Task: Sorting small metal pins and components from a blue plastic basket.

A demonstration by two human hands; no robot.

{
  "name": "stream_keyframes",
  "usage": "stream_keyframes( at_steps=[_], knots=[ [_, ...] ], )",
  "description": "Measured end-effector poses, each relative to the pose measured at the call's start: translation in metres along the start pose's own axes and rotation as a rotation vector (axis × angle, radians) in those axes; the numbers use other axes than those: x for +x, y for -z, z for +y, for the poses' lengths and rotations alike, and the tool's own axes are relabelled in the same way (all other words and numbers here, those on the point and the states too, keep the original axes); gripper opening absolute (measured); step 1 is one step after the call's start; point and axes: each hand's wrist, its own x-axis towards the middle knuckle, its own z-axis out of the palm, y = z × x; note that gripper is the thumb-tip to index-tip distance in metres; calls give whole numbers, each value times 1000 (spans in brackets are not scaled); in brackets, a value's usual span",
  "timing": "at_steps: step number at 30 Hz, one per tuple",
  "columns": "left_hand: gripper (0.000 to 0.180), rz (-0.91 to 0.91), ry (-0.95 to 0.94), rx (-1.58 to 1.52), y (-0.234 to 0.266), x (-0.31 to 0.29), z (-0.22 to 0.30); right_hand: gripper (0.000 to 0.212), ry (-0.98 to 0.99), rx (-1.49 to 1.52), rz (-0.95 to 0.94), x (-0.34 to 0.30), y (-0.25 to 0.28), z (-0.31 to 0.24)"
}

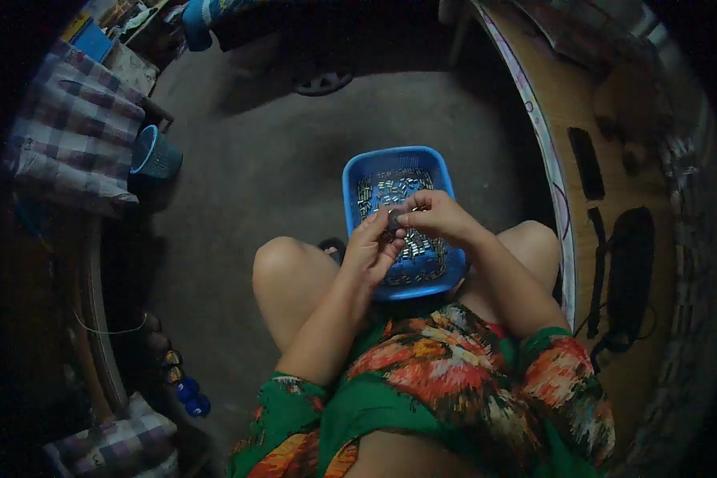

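Observation:
A blue plastic basket (410,292) stands between my knees, its bottom strewn with many small shiny metal pieces (394,190). Above its middle, my left hand (367,243) and my right hand (438,216) meet. Between their fingertips is a small dark roundish piece (394,220), too small to name. My left fingers are curled around its near side. The thumb and forefinger of my right hand pinch it from the right. Both hands partly hide the metal pieces beneath them.
To the right runs a wooden surface (613,191) with a black strap-like item (631,267) and a dark flat object (586,163). A blue mesh bin (157,155) stands at left beside checked cloth (72,127). Blue round items (193,397) lie low left.

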Motion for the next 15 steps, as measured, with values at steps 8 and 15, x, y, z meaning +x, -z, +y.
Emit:
stream_keyframes(
  at_steps=[8, 15],
  knots=[
    [28, 40, -3, 0, 8, 5, -3, 22, -123, -59, 6, 4, 1, 2],
    [25, 29, 35, -173, 3, 7, 0, 18, -130, 263, 27, -4, 7, -7]
  ],
)
